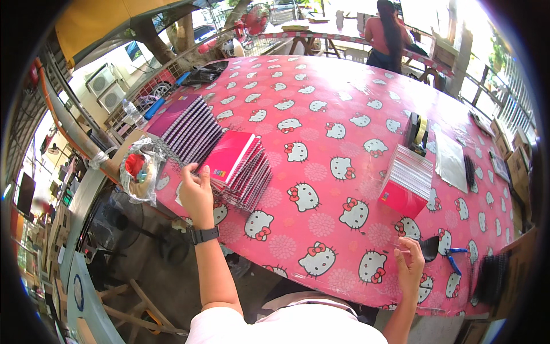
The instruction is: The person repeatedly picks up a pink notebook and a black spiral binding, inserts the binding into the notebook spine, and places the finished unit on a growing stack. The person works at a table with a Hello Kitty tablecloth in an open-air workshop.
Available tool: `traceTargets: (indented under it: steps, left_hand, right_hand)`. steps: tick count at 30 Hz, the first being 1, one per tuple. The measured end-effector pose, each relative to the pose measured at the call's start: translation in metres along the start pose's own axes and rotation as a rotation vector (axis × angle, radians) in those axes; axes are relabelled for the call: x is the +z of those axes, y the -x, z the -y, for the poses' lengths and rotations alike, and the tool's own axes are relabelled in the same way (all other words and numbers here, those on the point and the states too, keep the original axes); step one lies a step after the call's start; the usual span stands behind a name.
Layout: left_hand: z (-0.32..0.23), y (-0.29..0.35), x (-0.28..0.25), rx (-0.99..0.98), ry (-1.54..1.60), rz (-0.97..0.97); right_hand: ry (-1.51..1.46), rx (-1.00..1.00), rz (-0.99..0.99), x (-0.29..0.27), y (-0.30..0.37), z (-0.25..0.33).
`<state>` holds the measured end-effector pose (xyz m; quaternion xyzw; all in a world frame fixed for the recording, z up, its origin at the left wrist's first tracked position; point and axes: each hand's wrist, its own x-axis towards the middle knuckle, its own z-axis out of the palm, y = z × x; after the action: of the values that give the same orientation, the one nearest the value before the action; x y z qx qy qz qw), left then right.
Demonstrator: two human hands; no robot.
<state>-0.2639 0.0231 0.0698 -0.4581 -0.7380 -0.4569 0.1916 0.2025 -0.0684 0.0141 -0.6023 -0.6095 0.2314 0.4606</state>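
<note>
My left hand point(197, 194) is at the near left corner of a leaning stack of bright pink spiral notebooks point(234, 153). Its fingers are apart, with the tips beside or touching the top cover; I cannot tell which. Behind that hand rises a taller stack of purple spiral notebooks point(192, 127). Over the table's near right part, my right hand point(410, 264) has its fingers bent together in a pinch. Whatever may be between the fingertips is too small to make out. Close by lie a dark curved piece point(429, 249) and blue-handled pliers point(454, 261).
A row of pink-covered notebooks point(407, 180) stands on the pink patterned table point(321, 223), with a tape dispenser point(417, 133) behind. White sheets point(451, 160) lie farther right. A plastic bag point(141, 172) hangs at the left edge. A person point(387, 37) is at a far table.
</note>
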Motion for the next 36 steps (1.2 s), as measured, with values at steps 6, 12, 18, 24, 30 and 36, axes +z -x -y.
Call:
traceTargets:
  steps: [6, 12, 18, 24, 30, 36]
  left_hand:
    - [-0.053, 0.009, 0.001, 0.457, 0.098, 0.090]
    - [-0.022, 0.013, 0.000, 0.496, 0.092, 0.219]
    - [-0.171, 0.088, 0.059, 0.760, 0.641, 0.373]
    - [-0.290, 0.169, 0.178, 1.121, 0.779, 0.470]
    - [-0.315, 0.158, 0.185, 1.066, 0.854, 0.658]
    - [-0.300, 0.143, 0.114, 0.719, 0.896, 1.164]
  right_hand:
    - [0.240, -0.064, -0.111, -0.018, 0.006, -0.019]
    - [0.581, 0.042, -0.183, -0.042, 0.008, -0.064]
    - [0.482, 0.026, -0.297, -0.028, 0.004, -0.081]
    - [0.381, -0.043, -0.449, -0.039, 0.006, -0.070]
    - [0.515, -0.009, -0.830, -0.141, 0.041, -0.130]
    - [0.921, 0.311, -0.590, -0.218, 0.059, -0.168]
